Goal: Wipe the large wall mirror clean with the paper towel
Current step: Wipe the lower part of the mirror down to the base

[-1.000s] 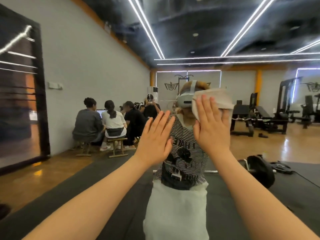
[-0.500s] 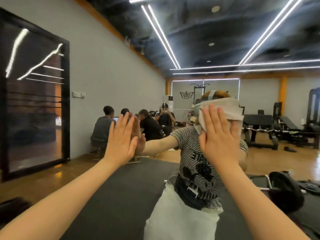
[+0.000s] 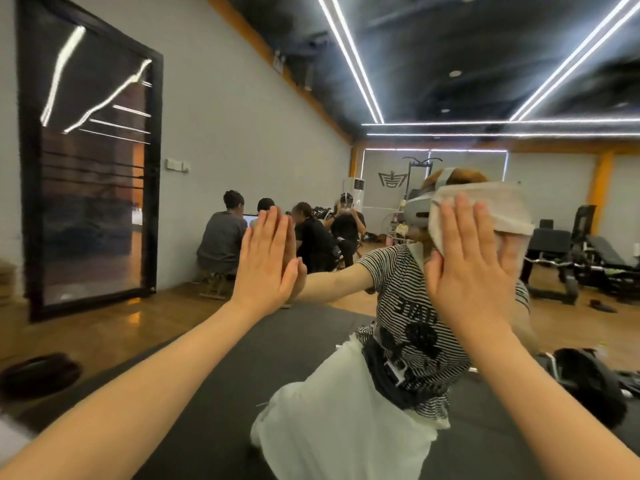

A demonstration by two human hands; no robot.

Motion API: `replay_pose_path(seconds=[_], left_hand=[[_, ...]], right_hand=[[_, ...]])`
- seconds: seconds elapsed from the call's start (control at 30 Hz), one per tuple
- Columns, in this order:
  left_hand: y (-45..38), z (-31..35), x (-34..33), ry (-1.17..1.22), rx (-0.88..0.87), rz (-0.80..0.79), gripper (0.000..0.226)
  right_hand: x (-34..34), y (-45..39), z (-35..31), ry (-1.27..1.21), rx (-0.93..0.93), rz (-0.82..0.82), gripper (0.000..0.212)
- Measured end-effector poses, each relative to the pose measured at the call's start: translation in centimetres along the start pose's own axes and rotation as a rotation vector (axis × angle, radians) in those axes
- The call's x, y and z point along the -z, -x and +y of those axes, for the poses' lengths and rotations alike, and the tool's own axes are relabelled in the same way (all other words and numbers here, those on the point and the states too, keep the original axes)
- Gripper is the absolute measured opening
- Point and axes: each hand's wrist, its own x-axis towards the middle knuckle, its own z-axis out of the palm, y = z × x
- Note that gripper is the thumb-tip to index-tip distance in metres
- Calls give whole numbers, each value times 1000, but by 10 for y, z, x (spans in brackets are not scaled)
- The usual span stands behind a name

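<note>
Pressing paper towel [image 3: 491, 206] flat against wall mirror [image 3: 346, 188]: right hand [image 3: 467, 268], fingers straight, towel under fingertips. Left hand [image 3: 266, 261] to the towel's left, fingers straight and together, palm on the glass, holding nothing.

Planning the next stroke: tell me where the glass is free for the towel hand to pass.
The mirror is bare between the left hand and right hand, above the paper towel, and left of the left hand. Blocked only where the left palm rests flat.

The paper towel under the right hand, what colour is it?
White paper towel, seen best in the head view.
</note>
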Motion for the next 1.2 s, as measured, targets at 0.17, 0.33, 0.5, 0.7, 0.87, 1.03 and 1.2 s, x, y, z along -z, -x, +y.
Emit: replay_pose_path(seconds=[0.17,0.33,0.5,0.7,0.87,1.03,1.2], left_hand=[[-3,-27,25,-121,-225,-60,69],[-10,-66,27,-161,-389,-14,68],[-14,-114,11,-109,-449,28,70],[-16,-120,2,12,-516,119,67],[-17,-119,1,94,-538,94,67],[-17,-122,4,79,-572,55,67],[-15,-121,4,48,-563,57,67]], right_hand=[[1,2,-6,18,-29,-14,65],[4,1,-7,51,-59,-5,64],[-1,-3,-28,86,-191,64,59],[-1,-4,-47,167,-277,31,59],[5,-10,-61,195,-409,-29,61],[14,-13,-70,212,-480,-139,58],[17,-15,-75,193,-475,-166,59]])
